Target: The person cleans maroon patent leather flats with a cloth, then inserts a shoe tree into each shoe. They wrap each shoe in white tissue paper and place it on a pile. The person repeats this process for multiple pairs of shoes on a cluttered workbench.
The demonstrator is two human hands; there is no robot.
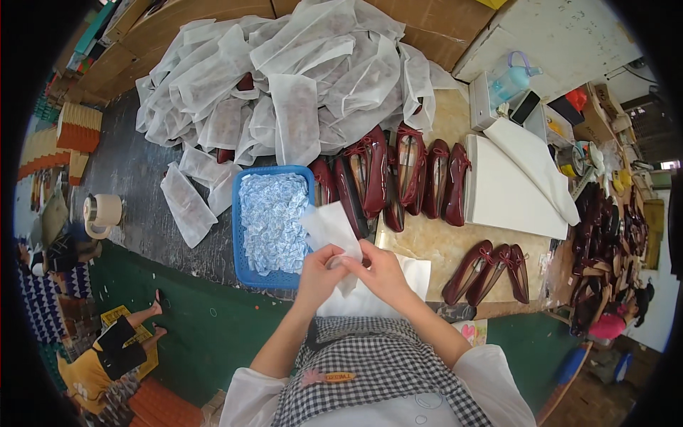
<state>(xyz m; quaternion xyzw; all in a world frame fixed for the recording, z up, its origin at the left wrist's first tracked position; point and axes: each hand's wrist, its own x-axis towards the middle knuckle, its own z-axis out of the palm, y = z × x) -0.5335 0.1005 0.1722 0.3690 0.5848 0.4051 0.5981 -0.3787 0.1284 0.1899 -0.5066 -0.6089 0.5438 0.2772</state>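
Just right of the blue basket (265,280), I held, as I saw it from a distance, a translucent white sheet (332,226) between two bare hands. My left hand (320,274) had it pinched between thumb and fingers; my right hand (383,269) closed on it too, its fingertips partly hidden. The sheet looked light, thin and soft, likely to crease or slip rather than stand stiff, and best taken by an edge with a gentle pinch. Most of it rose beyond the grip, one upper corner overlapping the basket's right side in view, while a short tail hung below the fingers; whether it touched the rim, I could not tell. Small blue-and-white packets (274,220) filled the basket, dark red shoes (409,174) stood to its right, and white pouches (295,114) lay heaped beyond it on the bench (146,206).
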